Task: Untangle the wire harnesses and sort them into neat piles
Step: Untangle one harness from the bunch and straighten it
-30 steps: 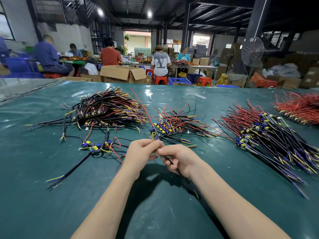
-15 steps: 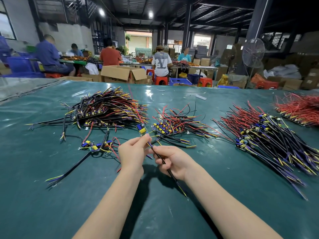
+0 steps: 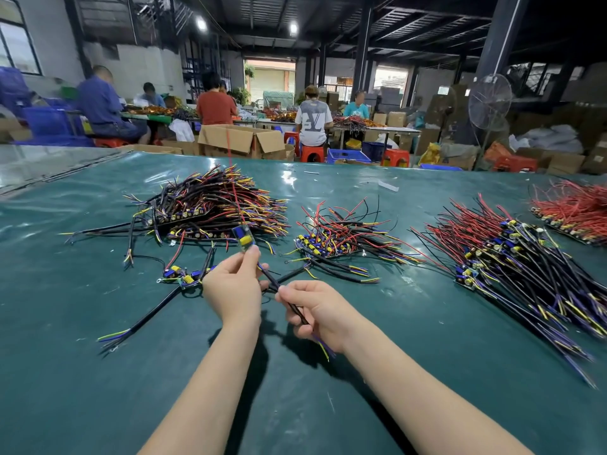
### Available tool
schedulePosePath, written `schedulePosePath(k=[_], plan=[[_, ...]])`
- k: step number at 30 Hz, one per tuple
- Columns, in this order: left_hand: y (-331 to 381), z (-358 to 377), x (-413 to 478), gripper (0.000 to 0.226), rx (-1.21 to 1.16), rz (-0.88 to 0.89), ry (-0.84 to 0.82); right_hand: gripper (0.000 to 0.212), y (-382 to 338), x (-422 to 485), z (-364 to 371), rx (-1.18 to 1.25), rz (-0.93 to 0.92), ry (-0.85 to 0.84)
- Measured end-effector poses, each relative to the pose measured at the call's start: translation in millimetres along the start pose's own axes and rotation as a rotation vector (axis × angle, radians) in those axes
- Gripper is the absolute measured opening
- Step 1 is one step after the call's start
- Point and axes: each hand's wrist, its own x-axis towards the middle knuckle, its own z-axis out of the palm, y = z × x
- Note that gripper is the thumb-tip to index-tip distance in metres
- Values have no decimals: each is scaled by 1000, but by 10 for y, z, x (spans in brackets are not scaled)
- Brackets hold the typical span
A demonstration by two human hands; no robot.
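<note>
My left hand pinches one wire harness just below its small circuit board, which carries a yellow and a blue part; a long red wire rises from the board. My right hand grips the same harness's black cable, whose coloured ends stick out under my palm. A tangled pile of harnesses lies behind my left hand. A smaller pile sits in the middle. A neat large pile lies to the right. Two or three loose harnesses rest left of my hands.
All lies on a green table cover. A red-wire pile sits at the far right edge. Open cardboard boxes stand beyond the table's far edge. Several people work at tables in the background, beside a standing fan.
Both hands have lifted the harness and shifted left. The board end rose above my left fingers, and the red wire now stands upright over the tangled pile.
</note>
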Motion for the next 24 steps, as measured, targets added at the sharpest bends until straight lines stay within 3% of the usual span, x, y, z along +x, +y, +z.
schedulePosePath(k=[5, 10, 14, 19, 24], plan=[[-71, -48, 70, 31, 110, 42, 76, 26, 10, 0, 110, 1, 3, -26], [-75, -133, 221, 31, 60, 5, 153, 25, 21, -44, 67, -385, -57, 22], [-69, -182, 296, 25, 52, -8, 226, 22, -31, -73, -26, -467, -45, -15], [-51, -221, 382, 23, -24, -44, 305, 25, -73, -74, -94, -345, 101, -44], [-48, -213, 361, 28, 8, -19, 239, 25, -122, -90, -153, -181, 195, -58]])
